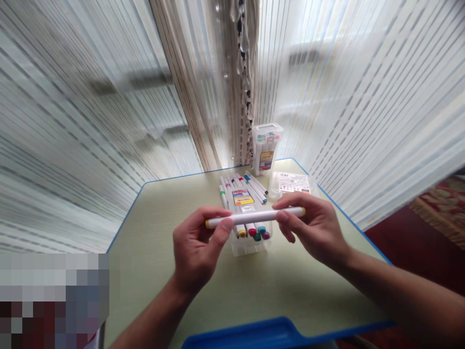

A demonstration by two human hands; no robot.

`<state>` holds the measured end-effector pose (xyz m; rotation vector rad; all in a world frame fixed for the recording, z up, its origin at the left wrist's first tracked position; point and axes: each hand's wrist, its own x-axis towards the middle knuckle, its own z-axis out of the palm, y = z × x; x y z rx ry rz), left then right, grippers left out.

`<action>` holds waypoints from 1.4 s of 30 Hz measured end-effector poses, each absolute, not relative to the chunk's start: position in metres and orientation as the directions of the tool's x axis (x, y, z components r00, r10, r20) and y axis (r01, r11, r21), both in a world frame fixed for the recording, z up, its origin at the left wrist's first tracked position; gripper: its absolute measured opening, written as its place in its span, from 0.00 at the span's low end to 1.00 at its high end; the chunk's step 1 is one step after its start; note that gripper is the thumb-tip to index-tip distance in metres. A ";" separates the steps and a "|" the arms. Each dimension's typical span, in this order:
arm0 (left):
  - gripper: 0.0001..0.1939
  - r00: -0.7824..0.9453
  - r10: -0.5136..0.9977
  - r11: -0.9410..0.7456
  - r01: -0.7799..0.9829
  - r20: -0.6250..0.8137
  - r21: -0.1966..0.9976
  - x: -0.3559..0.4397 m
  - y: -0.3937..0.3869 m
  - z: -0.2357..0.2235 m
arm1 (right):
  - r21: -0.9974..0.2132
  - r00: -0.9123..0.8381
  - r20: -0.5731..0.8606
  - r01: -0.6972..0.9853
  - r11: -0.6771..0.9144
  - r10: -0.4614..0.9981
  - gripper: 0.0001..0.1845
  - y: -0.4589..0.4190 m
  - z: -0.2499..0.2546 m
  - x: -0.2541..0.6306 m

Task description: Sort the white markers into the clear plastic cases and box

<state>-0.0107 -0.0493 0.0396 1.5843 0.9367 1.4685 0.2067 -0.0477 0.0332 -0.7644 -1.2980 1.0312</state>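
A white marker (256, 216) with yellow ends is held level above the table, one end in each hand. My left hand (199, 242) pinches its left part between thumb and fingers. On the right part, my right hand (312, 225) grips it the same way. Beneath the marker lies a clear plastic marker case (250, 249) with a yellow and blue label; yellow, red, teal and purple marker ends show at its near end. Several loose white markers (256, 186) with coloured bands lie behind and beside the case, partly hidden by it.
A closed clear case of markers (266, 152) stands upright at the table's back edge. A clear plastic lid or box (290, 183) with a printed label lies beside it. The pale green table (156, 218) has a blue rim; string curtains (109, 97) hang behind.
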 end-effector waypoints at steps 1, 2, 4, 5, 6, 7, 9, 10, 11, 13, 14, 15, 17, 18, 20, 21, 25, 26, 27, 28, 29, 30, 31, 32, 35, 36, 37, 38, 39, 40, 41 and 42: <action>0.04 0.062 0.901 -0.429 -0.018 0.429 0.903 -0.011 -0.049 0.038 | -0.907 -0.034 0.388 -0.193 0.375 0.921 0.03 -0.047 0.032 0.207; 0.06 0.054 0.904 -0.422 -0.057 0.424 0.905 -0.012 -0.049 0.036 | -0.905 -0.039 0.383 -0.216 0.367 0.923 0.04 -0.047 0.030 0.208; 0.09 0.034 0.909 -0.407 -0.139 0.415 0.903 -0.013 -0.048 0.035 | -0.905 -0.051 0.367 -0.250 0.344 0.929 0.07 -0.046 0.028 0.210; 0.10 0.021 0.912 -0.400 -0.176 0.410 0.899 -0.013 -0.048 0.035 | -0.907 -0.055 0.360 -0.256 0.335 0.931 0.09 -0.046 0.027 0.210; 0.11 0.007 0.914 -0.395 -0.209 0.405 0.895 -0.013 -0.047 0.035 | -0.909 -0.054 0.353 -0.256 0.329 0.934 0.10 -0.046 0.026 0.211; 0.12 -0.009 0.917 -0.390 -0.236 0.400 0.890 -0.012 -0.047 0.036 | -0.911 -0.049 0.347 -0.254 0.325 0.936 0.11 -0.046 0.026 0.212; 0.11 -0.045 0.920 -0.387 -0.275 0.390 0.880 -0.012 -0.046 0.039 | -0.913 -0.043 0.338 -0.259 0.316 0.940 0.12 -0.046 0.028 0.212; 0.10 -0.061 0.920 -0.388 -0.288 0.388 0.875 -0.012 -0.046 0.040 | -0.912 -0.042 0.334 -0.265 0.312 0.941 0.11 -0.046 0.029 0.212; 0.10 -0.073 0.920 -0.390 -0.298 0.386 0.872 -0.012 -0.045 0.041 | -0.912 -0.040 0.331 -0.272 0.308 0.943 0.11 -0.046 0.029 0.212; 0.08 -0.090 0.916 -0.399 -0.308 0.391 0.864 -0.012 -0.045 0.043 | -0.908 -0.030 0.329 -0.285 0.307 0.944 0.10 -0.045 0.030 0.211; 0.07 -0.097 0.913 -0.406 -0.310 0.396 0.860 -0.012 -0.045 0.043 | -0.904 -0.022 0.332 -0.293 0.311 0.943 0.10 -0.045 0.030 0.211; 0.07 -0.104 0.911 -0.412 -0.311 0.400 0.857 -0.012 -0.045 0.044 | -0.901 -0.014 0.333 -0.298 0.314 0.943 0.09 -0.045 0.030 0.211; 0.05 -0.121 0.904 -0.427 -0.308 0.410 0.850 -0.012 -0.044 0.044 | -0.898 0.005 0.333 -0.304 0.319 0.943 0.08 -0.045 0.029 0.211; 0.05 -0.129 0.901 -0.433 -0.304 0.413 0.849 -0.012 -0.044 0.043 | -0.897 0.016 0.333 -0.304 0.322 0.943 0.08 -0.045 0.029 0.211; 0.05 -0.142 0.899 -0.439 -0.289 0.415 0.851 -0.012 -0.044 0.042 | -0.895 0.046 0.327 -0.305 0.325 0.944 0.07 -0.044 0.030 0.210; 0.05 -0.144 0.897 -0.441 -0.281 0.417 0.852 -0.013 -0.044 0.042 | -0.894 0.061 0.323 -0.308 0.325 0.945 0.07 -0.044 0.031 0.210; 0.08 -0.126 0.892 -0.453 -0.238 0.435 0.859 -0.012 -0.046 0.041 | -0.886 0.125 0.291 -0.338 0.317 0.948 0.08 -0.042 0.035 0.210; 0.10 -0.118 0.890 -0.457 -0.227 0.441 0.860 -0.011 -0.047 0.041 | -0.886 0.141 0.283 -0.341 0.314 0.949 0.08 -0.041 0.036 0.210; 0.11 -0.106 0.889 -0.457 -0.219 0.445 0.862 -0.011 -0.048 0.041 | -0.887 0.155 0.274 -0.340 0.312 0.949 0.08 -0.040 0.036 0.210; 0.12 -0.089 0.890 -0.455 -0.216 0.447 0.864 -0.010 -0.049 0.041 | -0.891 0.166 0.264 -0.336 0.307 0.950 0.08 -0.039 0.036 0.211; 0.12 -0.065 0.891 -0.452 -0.218 0.449 0.865 -0.010 -0.050 0.041 | -0.895 0.173 0.254 -0.330 0.299 0.952 0.08 -0.038 0.036 0.211; 0.12 -0.037 0.893 -0.446 -0.224 0.449 0.867 -0.010 -0.051 0.041 | -0.901 0.175 0.243 -0.323 0.289 0.954 0.09 -0.038 0.036 0.212; 0.13 -0.014 0.893 -0.440 -0.233 0.450 0.867 -0.010 -0.052 0.040 | -0.908 0.174 0.232 -0.315 0.277 0.957 0.09 -0.037 0.035 0.212; 0.13 0.005 0.894 -0.433 -0.245 0.447 0.868 -0.011 -0.052 0.040 | -0.914 0.173 0.223 -0.306 0.267 0.959 0.10 -0.036 0.035 0.212; 0.13 0.068 0.899 -0.395 -0.298 0.432 0.869 -0.012 -0.052 0.040 | -0.928 0.164 0.199 -0.285 0.240 0.966 0.11 -0.034 0.033 0.211; 0.14 0.096 0.901 -0.375 -0.319 0.423 0.871 -0.013 -0.052 0.040 | -0.932 0.161 0.192 -0.280 0.232 0.968 0.12 -0.034 0.033 0.211; 0.15 0.129 0.901 -0.353 -0.337 0.414 0.873 -0.013 -0.052 0.041 | -0.934 0.160 0.186 -0.276 0.225 0.969 0.12 -0.033 0.032 0.211; 0.15 0.159 0.900 -0.332 -0.352 0.405 0.875 -0.014 -0.052 0.043 | -0.937 0.159 0.180 -0.272 0.218 0.971 0.13 -0.033 0.031 0.210; 0.16 0.183 0.899 -0.313 -0.366 0.397 0.877 -0.014 -0.053 0.044 | -0.940 0.156 0.173 -0.270 0.210 0.973 0.13 -0.032 0.030 0.210; 0.17 0.198 0.899 -0.297 -0.378 0.390 0.877 -0.013 -0.054 0.046 | -0.942 0.154 0.167 -0.266 0.204 0.974 0.13 -0.032 0.030 0.210; 0.18 0.208 0.899 -0.285 -0.389 0.385 0.876 -0.013 -0.055 0.048 | -0.944 0.152 0.162 -0.264 0.198 0.975 0.13 -0.032 0.029 0.209; 0.18 0.214 0.899 -0.277 -0.399 0.382 0.874 -0.013 -0.057 0.050 | -0.945 0.149 0.158 -0.263 0.193 0.976 0.13 -0.032 0.028 0.209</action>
